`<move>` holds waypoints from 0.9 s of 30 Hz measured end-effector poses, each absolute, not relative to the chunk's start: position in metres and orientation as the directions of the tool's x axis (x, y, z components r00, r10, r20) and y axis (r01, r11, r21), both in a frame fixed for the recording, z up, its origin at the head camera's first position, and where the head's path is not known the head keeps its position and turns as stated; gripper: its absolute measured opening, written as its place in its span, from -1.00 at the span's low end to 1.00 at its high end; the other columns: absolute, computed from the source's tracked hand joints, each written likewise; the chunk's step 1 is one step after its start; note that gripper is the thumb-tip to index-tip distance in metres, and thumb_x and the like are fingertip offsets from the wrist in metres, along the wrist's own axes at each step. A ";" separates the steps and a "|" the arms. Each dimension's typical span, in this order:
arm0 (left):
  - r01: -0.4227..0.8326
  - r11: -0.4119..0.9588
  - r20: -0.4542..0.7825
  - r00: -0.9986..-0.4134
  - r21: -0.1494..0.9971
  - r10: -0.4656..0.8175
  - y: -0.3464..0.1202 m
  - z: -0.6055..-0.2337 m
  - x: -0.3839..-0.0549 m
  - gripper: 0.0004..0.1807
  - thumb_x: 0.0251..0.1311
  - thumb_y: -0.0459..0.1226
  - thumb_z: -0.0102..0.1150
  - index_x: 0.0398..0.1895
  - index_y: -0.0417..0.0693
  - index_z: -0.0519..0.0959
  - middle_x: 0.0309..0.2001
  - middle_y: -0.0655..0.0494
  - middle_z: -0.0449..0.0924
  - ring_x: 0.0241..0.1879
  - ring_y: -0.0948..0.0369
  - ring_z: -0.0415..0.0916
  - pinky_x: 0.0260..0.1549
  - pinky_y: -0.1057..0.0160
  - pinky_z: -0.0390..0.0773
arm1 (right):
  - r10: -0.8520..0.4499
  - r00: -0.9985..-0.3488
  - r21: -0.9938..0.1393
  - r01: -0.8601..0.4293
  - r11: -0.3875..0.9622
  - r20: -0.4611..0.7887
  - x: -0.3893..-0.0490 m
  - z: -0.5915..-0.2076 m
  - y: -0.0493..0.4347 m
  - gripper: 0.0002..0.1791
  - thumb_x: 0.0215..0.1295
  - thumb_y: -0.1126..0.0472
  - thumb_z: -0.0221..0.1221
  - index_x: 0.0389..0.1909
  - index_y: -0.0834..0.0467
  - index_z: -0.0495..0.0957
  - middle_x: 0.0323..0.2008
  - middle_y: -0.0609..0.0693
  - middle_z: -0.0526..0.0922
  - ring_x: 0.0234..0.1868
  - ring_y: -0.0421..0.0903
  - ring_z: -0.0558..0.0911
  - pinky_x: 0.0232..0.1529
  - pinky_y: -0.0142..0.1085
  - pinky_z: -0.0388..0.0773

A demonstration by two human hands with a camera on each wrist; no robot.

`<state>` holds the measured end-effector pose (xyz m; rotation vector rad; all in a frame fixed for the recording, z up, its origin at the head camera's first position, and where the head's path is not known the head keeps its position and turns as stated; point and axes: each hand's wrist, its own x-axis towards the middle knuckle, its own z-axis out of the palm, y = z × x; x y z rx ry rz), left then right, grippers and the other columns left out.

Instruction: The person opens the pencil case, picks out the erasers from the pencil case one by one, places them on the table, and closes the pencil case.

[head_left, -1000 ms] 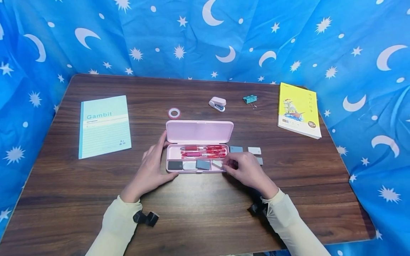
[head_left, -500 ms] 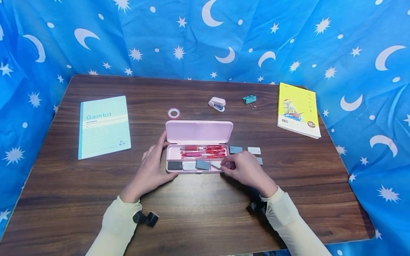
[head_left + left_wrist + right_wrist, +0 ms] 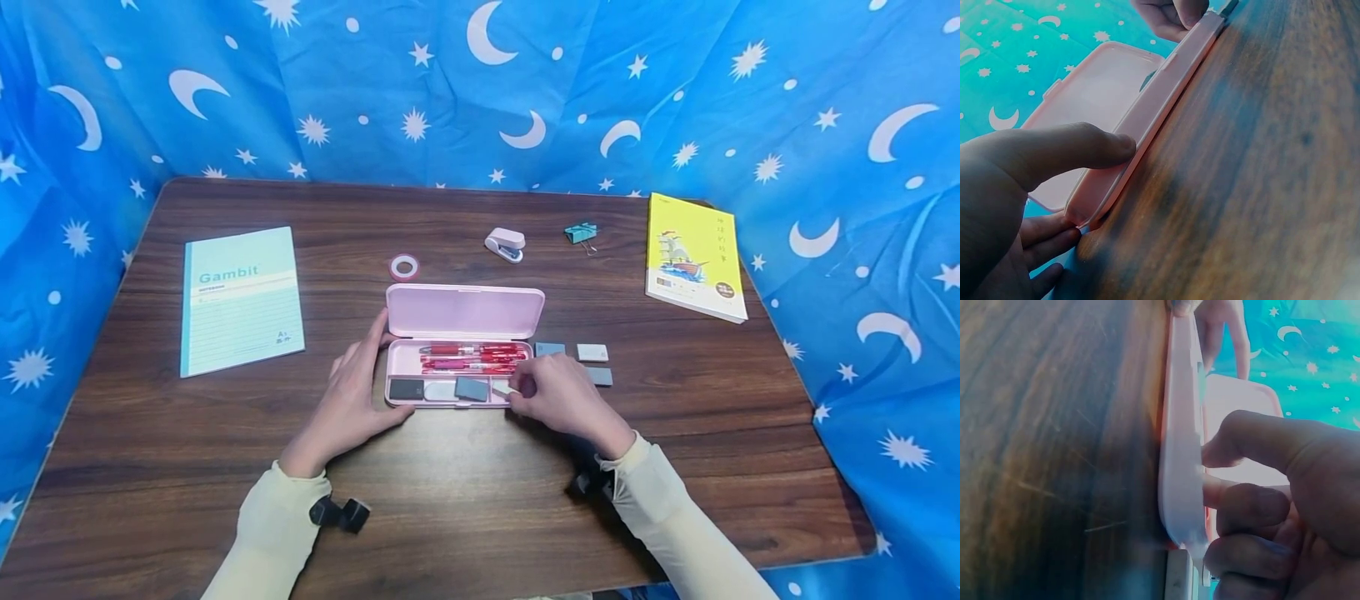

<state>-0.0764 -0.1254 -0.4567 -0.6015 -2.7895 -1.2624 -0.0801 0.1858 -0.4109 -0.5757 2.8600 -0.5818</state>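
From the head, a pink pencil case [image 3: 402, 361] sits open on the brown surface [image 3: 450, 483], its lid [image 3: 465, 312] up at the back. The left hand [image 3: 349, 390] holds its left end, thumb in front and fingers behind. The right hand [image 3: 564, 393] pinches a small white eraser [image 3: 500, 389] in the little right-hand part. The longer part beside it has a black eraser [image 3: 407, 389], a rounded white eraser [image 3: 439, 390] and a blue-gray eraser [image 3: 472, 388], and red pens [image 3: 472, 359] lie behind them. Three loose erasers [image 3: 592, 352] — two gray, one white — lie to the right, and the right hand partly blocks them. Farther back are a roll of tape [image 3: 394, 269], a stapler [image 3: 505, 244] and a teal binder clip [image 3: 581, 232]. A Gambit notebook [image 3: 242, 321] lies far left, a yellow book [image 3: 692, 250] far right, and a starry blue cloth [image 3: 420, 83] hangs behind.

The left wrist view shows the thumb [image 3: 1100, 147] pressing the front wall [image 3: 1147, 115] — but that wall hides the pens.

In the right wrist view, the thumb and one finger reach over the rim and the others bend in. The pinched eraser is hidden here.
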 end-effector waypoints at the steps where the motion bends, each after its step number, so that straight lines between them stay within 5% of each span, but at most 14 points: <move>1: 0.351 0.599 0.173 -0.926 0.720 0.335 -0.125 -0.457 -0.076 0.48 -0.22 -0.10 0.67 0.66 0.19 -0.27 0.39 0.00 0.39 0.30 -0.01 0.30 0.19 -0.11 0.18 | -0.401 -0.913 -0.397 -0.341 0.852 -0.076 -0.080 -0.411 0.186 -0.89 0.05 0.11 0.36 -0.54 -0.05 0.62 -0.70 -0.30 0.44 -0.65 -0.30 0.37 -0.59 -0.35 0.24; 10: 0.354 0.597 0.177 -0.925 0.720 0.336 -0.125 -0.457 -0.076 0.49 -0.22 -0.11 0.68 0.66 0.16 -0.26 0.39 -0.01 0.39 0.32 -0.01 0.28 0.23 -0.13 0.17 | -0.440 -0.897 -0.304 -0.430 0.850 0.038 -0.077 -0.409 0.189 -0.89 0.10 0.12 0.40 -0.44 0.01 0.66 -0.67 -0.27 0.51 -0.67 -0.34 0.36 -0.65 -0.37 0.24; 21: 0.362 0.599 0.184 -0.923 0.715 0.338 -0.126 -0.458 -0.077 0.49 -0.23 -0.13 0.68 0.66 0.15 -0.27 0.38 -0.01 0.39 0.33 -0.02 0.27 0.22 -0.14 0.18 | -0.424 -0.905 -0.228 -0.406 0.885 -0.036 -0.076 -0.402 0.193 -0.80 0.17 -0.02 0.41 -0.30 0.01 0.80 -0.74 -0.28 0.43 -0.69 -0.29 0.32 -0.65 -0.33 0.18; 27: 0.356 0.599 0.178 -0.925 0.717 0.337 -0.127 -0.458 -0.076 0.48 -0.22 -0.10 0.67 0.66 0.16 -0.26 0.39 0.00 0.39 0.34 -0.01 0.27 0.25 -0.15 0.17 | -0.417 -0.906 -0.287 -0.382 0.879 -0.072 -0.077 -0.403 0.193 -0.83 0.17 0.02 0.42 -0.34 0.03 0.78 -0.70 -0.27 0.48 -0.67 -0.29 0.34 -0.60 -0.34 0.21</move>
